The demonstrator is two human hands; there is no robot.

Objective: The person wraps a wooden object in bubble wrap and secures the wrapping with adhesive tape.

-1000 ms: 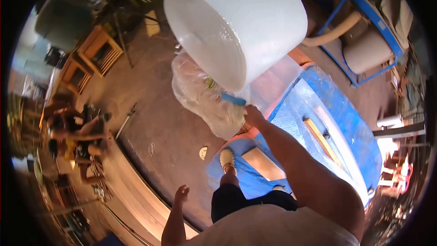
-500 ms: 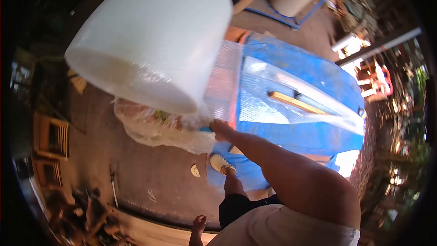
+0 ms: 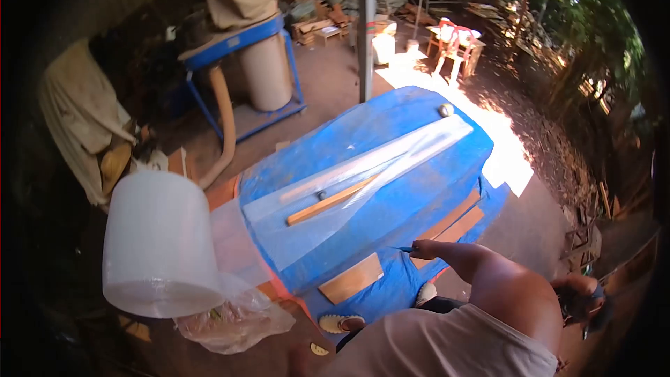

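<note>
My right hand point(image 3: 423, 248) is closed around a small blue-handled tool point(image 3: 400, 248), too small to name exactly. It is held over the near side of a large blue tarp-covered surface point(image 3: 412, 202). Clear bubble wrap point(image 3: 279, 230) lies along the top, with a narrow wooden strip point(image 3: 328, 202) across it and a small dark object point(image 3: 321, 195) beside that. The wrap runs back to a big upright roll point(image 3: 157, 237) at the left. Low on the near side, a flat brown board point(image 3: 352, 278) rests on the tarp. At the bottom edge, my left hand point(image 3: 300, 361) is only a blur.
A crumpled clear plastic bag point(image 3: 234, 321) lies by the roll. Behind stands a blue-framed machine point(image 3: 241, 42) with a hose point(image 3: 225, 122). A metal post point(image 3: 366, 35) rises past the far side; red chairs point(image 3: 455, 45) stand in sunlight beyond. More boards point(image 3: 450, 227) lie near my hand.
My view has swung to the right. My right hand has moved from beside the roll and plastic bag along the tarp's near side, still holding the blue-handled tool. My left hand has blurred.
</note>
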